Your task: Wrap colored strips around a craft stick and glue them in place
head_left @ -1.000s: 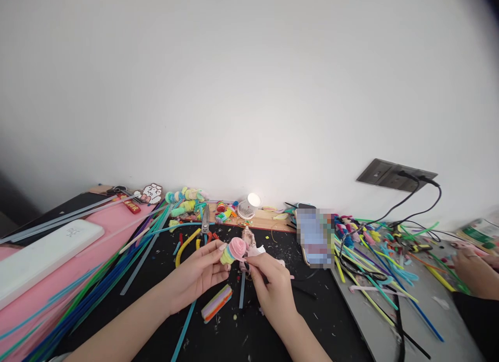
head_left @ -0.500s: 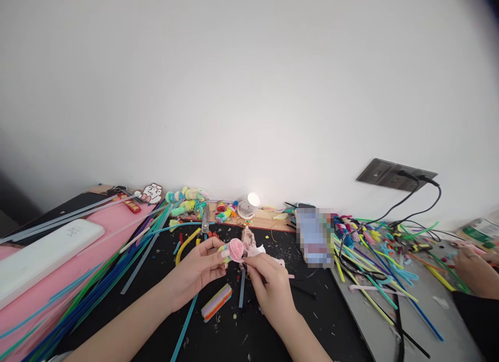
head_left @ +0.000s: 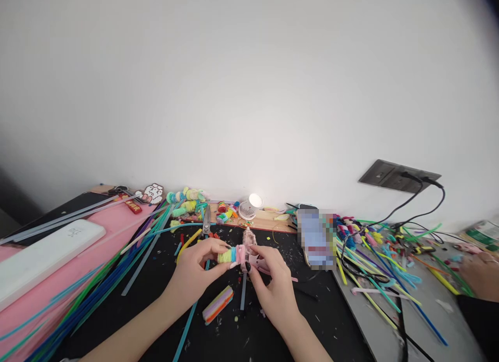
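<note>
My left hand (head_left: 200, 268) pinches a short roll of coiled pipe cleaners (head_left: 230, 255), banded yellow, blue and pink, held sideways above the black mat (head_left: 218, 341). Its pink end meets the fingertips of my right hand (head_left: 271, 276), whose thumb and fingers close round that end. Just behind my right hand lies a pale pink tool (head_left: 251, 241) like a glue gun, partly hidden by the hand. A striped bundle of pipe cleaner pieces (head_left: 217, 305) rests on the mat below, and a grey-blue strip (head_left: 243, 292) lies between my hands.
Pliers (head_left: 207, 219) and a white cup (head_left: 250, 206) stand near the wall. A phone (head_left: 315, 237) leans at right. Long pipe cleaners (head_left: 113, 263) and a white box (head_left: 54, 258) lie at left. Another person's hand (head_left: 481, 273) is at far right, by loose pipe cleaners (head_left: 382, 279).
The roll has turned from showing its round pink end to lying sideways, with its pink end to the right. My right hand has shifted up slightly and spread its fingers around that end.
</note>
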Demonstrator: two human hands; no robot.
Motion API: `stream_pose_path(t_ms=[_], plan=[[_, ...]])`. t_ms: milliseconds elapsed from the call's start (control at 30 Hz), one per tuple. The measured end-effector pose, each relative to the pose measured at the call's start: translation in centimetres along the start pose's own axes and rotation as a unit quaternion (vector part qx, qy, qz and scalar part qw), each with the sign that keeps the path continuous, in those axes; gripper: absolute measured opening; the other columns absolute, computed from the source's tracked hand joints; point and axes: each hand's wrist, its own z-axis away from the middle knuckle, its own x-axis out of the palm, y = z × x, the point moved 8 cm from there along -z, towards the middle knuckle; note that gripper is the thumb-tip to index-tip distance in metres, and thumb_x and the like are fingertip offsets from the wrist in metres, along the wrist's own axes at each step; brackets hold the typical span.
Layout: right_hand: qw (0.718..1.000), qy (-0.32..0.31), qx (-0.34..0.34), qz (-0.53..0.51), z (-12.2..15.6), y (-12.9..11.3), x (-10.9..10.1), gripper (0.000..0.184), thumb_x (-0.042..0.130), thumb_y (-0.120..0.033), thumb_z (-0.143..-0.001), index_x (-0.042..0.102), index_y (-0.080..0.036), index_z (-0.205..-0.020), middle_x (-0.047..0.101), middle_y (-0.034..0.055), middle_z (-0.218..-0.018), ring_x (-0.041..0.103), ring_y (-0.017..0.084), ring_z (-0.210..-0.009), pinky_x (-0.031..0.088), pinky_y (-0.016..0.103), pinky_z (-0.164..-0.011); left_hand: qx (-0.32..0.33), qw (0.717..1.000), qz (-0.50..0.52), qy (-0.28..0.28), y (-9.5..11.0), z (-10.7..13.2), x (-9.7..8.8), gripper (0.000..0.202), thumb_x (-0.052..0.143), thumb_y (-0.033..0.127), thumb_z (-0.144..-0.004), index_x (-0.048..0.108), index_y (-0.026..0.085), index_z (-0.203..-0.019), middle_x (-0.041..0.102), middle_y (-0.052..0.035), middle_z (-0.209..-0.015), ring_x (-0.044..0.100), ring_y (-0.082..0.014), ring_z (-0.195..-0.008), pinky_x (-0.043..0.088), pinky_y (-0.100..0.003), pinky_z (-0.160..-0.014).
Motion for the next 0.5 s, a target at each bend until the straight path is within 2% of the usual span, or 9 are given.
stream_pose_path(t_ms=[133, 233, 333, 500], plan=[[1.000, 0.010, 0.001, 0.001, -0.1, -0.1, -0.4, 0.030, 0.053, -0.012, -0.087, 0.060, -0.021, -0.114, 0.066, 0.0082, -0.102, 0.063, 0.022, -0.092, 0.052, 0.033, -0.079, 0.139, 0.984, -0.107, 0.008, 2.3, 0.6, -0.1, 0.010, 0.069, 0.014, -0.076, 0.063, 0.021, -0.076, 0.073, -0.0043, -0.090, 0.070, -0.0196, -0.084, 0.056, -0.031, -0.077], [0.999, 0.032, -0.003, 0.007, -0.2, -0.3, -0.9, 0.026, 0.051, -0.014, -0.088, 0.060, -0.021, -0.111, 0.067, 0.0081, -0.100, 0.063, 0.021, -0.090, 0.051, 0.031, -0.076, 0.221, 0.966, -0.131, 0.010, 3.7, 1.3, -0.1, 0.012, 0.064, 0.010, -0.082, 0.062, 0.022, -0.079, 0.073, -0.0039, -0.092, 0.070, -0.0170, -0.084, 0.056, -0.027, -0.076], [0.999, 0.046, 0.015, 0.010, -0.2, 0.1, -1.2, 0.021, 0.049, -0.017, -0.089, 0.062, -0.019, -0.106, 0.067, 0.0072, -0.091, 0.062, 0.020, -0.079, 0.050, 0.029, -0.069, 0.239, 0.963, -0.128, -0.008, 4.0, 1.8, 0.2, 0.015, 0.060, 0.009, -0.084, 0.065, 0.023, -0.080, 0.073, -0.0040, -0.095, 0.071, -0.0162, -0.084, 0.058, -0.025, -0.075], [0.996, 0.035, 0.083, 0.005, 0.1, 1.6, -0.8, 0.023, 0.044, -0.023, -0.093, 0.064, -0.016, -0.099, 0.066, 0.0054, -0.076, 0.061, 0.018, -0.065, 0.045, 0.027, -0.058, 0.199, 0.973, -0.117, -0.012, 3.2, 2.0, 0.3, 0.022, 0.054, 0.010, -0.086, 0.069, 0.026, -0.089, 0.076, -0.0042, -0.093, 0.073, -0.0190, -0.083, 0.062, -0.031, -0.073]])
